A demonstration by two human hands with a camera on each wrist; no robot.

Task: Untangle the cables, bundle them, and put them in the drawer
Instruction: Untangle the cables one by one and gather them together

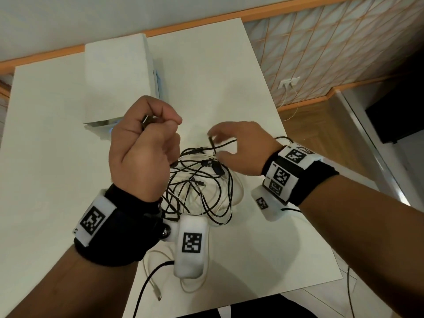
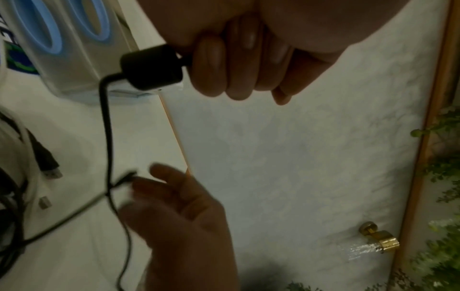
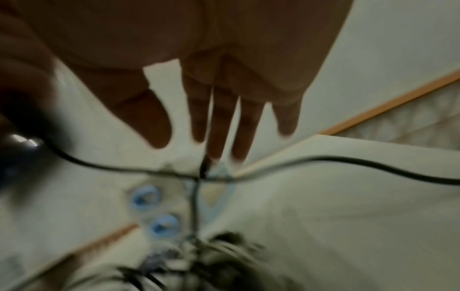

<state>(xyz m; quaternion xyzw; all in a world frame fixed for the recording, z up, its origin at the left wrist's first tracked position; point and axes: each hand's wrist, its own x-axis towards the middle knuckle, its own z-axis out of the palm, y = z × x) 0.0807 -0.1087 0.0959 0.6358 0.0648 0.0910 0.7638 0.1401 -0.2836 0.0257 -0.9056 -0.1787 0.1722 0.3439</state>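
A tangle of black and white cables [image 1: 199,182] lies in the middle of the white table [image 1: 52,171]. My left hand [image 1: 158,122] is raised above the tangle's left side in a fist, gripping a black plug [image 2: 151,69]. That plug's black cable [image 2: 107,128] hangs down to the pile. My right hand [image 1: 218,143] hovers at the tangle's far right with its fingers [image 3: 219,122] straight and spread. A small black cable end [image 1: 210,140] stands up just at their tips; nothing is pinched.
A white box [image 1: 117,81] with blue ring marks [image 2: 37,31] stands at the back of the table behind my left hand. A loose white cable [image 1: 158,292] lies near the front edge. The table ends at right, with wooden floor [image 1: 321,125] beyond.
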